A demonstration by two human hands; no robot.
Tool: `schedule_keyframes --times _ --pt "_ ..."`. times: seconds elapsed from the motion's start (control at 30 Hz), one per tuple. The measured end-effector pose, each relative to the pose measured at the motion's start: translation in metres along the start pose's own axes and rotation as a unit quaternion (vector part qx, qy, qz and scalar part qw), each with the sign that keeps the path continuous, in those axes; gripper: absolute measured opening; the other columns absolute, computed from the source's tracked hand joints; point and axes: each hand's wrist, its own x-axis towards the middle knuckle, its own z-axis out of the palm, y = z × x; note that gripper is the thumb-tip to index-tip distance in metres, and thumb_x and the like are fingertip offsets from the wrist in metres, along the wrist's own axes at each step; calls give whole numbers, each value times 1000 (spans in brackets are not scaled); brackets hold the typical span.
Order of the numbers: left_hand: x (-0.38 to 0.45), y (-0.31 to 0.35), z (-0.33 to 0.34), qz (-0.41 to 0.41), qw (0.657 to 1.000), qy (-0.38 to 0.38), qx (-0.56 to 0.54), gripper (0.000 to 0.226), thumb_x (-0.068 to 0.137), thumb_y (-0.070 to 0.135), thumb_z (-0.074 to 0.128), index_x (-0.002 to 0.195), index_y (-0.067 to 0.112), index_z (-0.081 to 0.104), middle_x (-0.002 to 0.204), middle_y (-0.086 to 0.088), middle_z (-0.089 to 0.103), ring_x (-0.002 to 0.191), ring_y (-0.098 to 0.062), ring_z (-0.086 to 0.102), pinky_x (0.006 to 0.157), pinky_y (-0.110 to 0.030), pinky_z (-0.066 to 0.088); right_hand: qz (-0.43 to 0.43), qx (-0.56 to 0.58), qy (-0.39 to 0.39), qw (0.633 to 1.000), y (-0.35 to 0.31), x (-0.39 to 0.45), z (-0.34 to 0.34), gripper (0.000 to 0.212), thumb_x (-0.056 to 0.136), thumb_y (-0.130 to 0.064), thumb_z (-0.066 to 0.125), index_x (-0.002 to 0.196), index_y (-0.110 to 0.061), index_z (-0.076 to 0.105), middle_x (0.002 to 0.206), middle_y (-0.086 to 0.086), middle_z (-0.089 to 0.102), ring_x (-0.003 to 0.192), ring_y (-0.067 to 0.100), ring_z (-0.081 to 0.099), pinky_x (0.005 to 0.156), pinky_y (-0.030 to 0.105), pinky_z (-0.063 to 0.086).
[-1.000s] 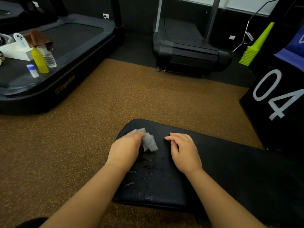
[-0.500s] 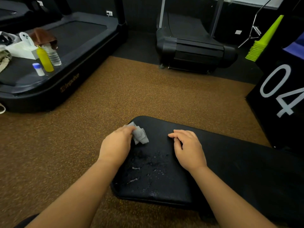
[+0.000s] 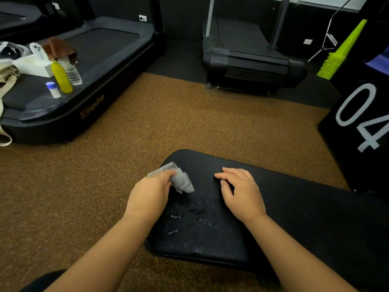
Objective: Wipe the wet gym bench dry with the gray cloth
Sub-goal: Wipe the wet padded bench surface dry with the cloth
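A gym: treadmill (image 3: 101,60), padded bench (image 3: 294,207), speckled rubber floor (image 3: 168,123).

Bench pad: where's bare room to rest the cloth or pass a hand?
Free: the dry far end of the bench, beyond the gray cloth and between both hands; also the long stretch right of the right hand. Crowded: the near end between the wrists, covered in water droplets, and the left edge under the left hand.

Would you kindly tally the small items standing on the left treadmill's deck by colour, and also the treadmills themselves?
Yellow squeeze bottle: 1
Clear water bottle: 1
White container with blue cap: 1
Brown cloth: 1
White box: 1
Treadmills, left treadmill and far treadmill: 2
Total: 7
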Motion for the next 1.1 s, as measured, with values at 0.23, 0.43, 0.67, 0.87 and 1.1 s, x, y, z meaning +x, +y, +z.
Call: schedule_keyframes --times 0.23,0.43,0.67,0.87,1.1 --pt "-5 4 0 -4 1000 -1 -25 29 91 16 54 114 31 63 104 0 70 94 -27 65 74 -33 51 -52 -33 -118 991 4 -2 -10 42 90 -49 39 129 -41 52 143 -18 42 138 9 29 114 30 21" --pt "-12 16 1 -18 999 15 -32 29 90 13 55 112 29 65 104 -1 71 93 -29 65 73 -33 49 -131 -75 -283 947 22 -4 -40 46 99 -45 34 143 -49 23 154 -26 9 143 -2 -7 117 27 4" --pt "-1 29 9 -38 999 27 -18 23 92 14 51 106 26 64 98 3 69 90 -24 63 63 -27 38 -156 -88 -260 949 26 -13 -39 49 96 -51 22 145 -46 18 155 -25 6 143 -1 -9 117 29 1" --pt "-33 44 9 1 1000 -14 20 28 96 21 45 118 34 56 109 9 66 92 -19 64 71 -31 46 -153 -71 -245 955 23 -14 -40 50 95 -51 26 144 -44 24 155 -23 12 143 -1 -5 116 25 1" --pt "5 55 23 -56 998 28 -4 24 93 15 48 108 27 62 100 0 68 91 -24 62 73 -39 51 -149 -63 -230 960 24 -14 -38 48 96 -49 32 143 -42 29 154 -21 16 144 1 0 115 24 3"
